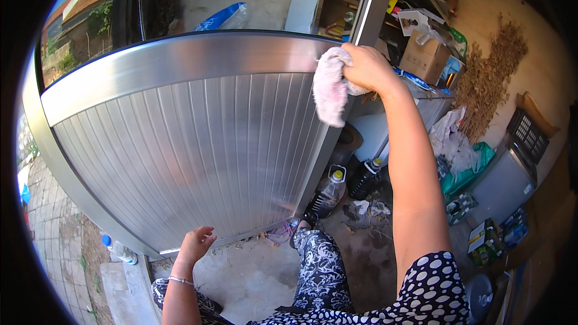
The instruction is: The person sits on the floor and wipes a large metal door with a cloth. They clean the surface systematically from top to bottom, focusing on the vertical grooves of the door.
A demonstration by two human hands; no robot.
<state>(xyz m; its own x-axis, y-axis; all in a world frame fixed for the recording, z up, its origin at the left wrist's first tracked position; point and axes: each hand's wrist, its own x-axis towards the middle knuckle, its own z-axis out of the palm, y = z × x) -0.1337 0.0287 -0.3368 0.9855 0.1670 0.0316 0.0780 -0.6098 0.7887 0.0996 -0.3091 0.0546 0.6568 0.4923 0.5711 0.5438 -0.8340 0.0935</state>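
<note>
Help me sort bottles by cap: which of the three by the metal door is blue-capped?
The slim bottle left of the door; the nearer jug and farther jug, right, have yellow caps.

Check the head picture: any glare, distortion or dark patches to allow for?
Head view: strong glare whitens the left end of the metal door's top rail; head view: fisheye distortion bows that rail into an arc, and the corners go black; head view: the indoor floor looks dimmer than the paving outside; head view: the right hand and pale cloth remain readable.
</note>
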